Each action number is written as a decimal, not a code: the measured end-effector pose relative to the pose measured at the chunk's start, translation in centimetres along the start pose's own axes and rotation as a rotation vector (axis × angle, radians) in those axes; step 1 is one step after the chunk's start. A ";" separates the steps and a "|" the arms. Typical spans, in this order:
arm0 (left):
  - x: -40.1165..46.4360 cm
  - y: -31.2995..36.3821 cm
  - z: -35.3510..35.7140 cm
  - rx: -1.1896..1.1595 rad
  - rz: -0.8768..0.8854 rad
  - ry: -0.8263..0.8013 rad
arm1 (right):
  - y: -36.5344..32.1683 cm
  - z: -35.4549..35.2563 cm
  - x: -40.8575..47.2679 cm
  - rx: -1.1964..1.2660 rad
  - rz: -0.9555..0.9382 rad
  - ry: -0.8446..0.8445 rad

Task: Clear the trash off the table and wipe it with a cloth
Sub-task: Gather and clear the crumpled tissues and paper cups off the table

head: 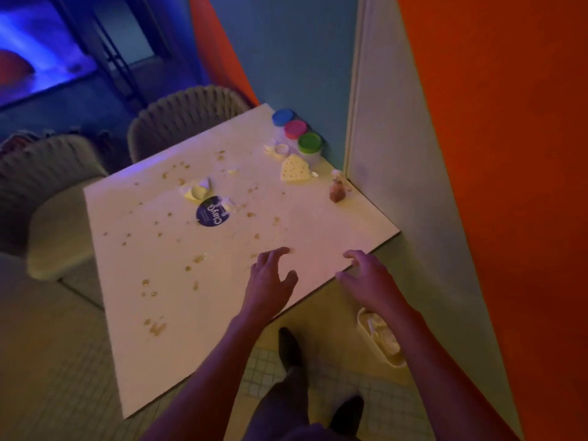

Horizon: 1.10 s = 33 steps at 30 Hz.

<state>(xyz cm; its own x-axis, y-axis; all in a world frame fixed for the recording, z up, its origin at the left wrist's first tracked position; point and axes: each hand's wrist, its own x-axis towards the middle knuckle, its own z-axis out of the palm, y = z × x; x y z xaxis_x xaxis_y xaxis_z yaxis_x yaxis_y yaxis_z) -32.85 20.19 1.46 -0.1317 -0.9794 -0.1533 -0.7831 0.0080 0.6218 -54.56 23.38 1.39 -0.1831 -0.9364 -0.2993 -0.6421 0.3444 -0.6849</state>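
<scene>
A white square table [178, 361] is dotted with several brown crumbs and smears [152, 327]. Near its middle lie a dark blue round label [212, 214] and crumpled white wrappers [195, 190]. A heart-shaped dotted piece [294, 168] and small white cups [276, 149] sit toward the far corner, with a small brown figure [338, 192] by the wall. My left hand [270, 281] hovers over the near edge, fingers spread, empty. My right hand [366, 280] hangs just off the table's right edge, fingers loosely bent, empty.
Three tubs with blue [282, 116], pink [295, 128] and green [310, 143] lids line the far corner by the wall. A white bin [380, 340] stands on the tiled floor under my right arm. Two padded chairs [187, 117] stand at the far side.
</scene>
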 end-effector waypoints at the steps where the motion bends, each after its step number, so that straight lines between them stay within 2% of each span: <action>1: 0.4 -0.8 -0.8 -0.004 -0.028 0.020 | -0.8 0.5 0.6 -0.011 -0.018 -0.014; 9: 6.9 -6.7 -6.5 -0.048 -0.182 0.129 | -7.5 3.7 7.2 -0.131 -0.095 -0.113; 15: 16.1 -11.7 -10.3 -0.040 -0.230 0.178 | -12.6 6.6 15.2 -0.173 -0.096 -0.122; 23: 27.4 -18.0 -14.9 0.032 -0.332 0.116 | -17.0 8.7 26.1 -0.246 -0.102 -0.078; 33: 34.6 -22.1 -15.6 0.078 -0.396 -0.032 | -17.3 9.5 33.6 -0.401 -0.009 -0.053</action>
<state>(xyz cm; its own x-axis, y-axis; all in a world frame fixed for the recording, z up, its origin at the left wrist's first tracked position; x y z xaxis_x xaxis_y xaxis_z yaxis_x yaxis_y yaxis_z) -10.58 -17.01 -5.57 0.1710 -0.9031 -0.3939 -0.8207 -0.3518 0.4502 -42.49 -13.40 -3.11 -0.1439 -0.9311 -0.3352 -0.8852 0.2725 -0.3771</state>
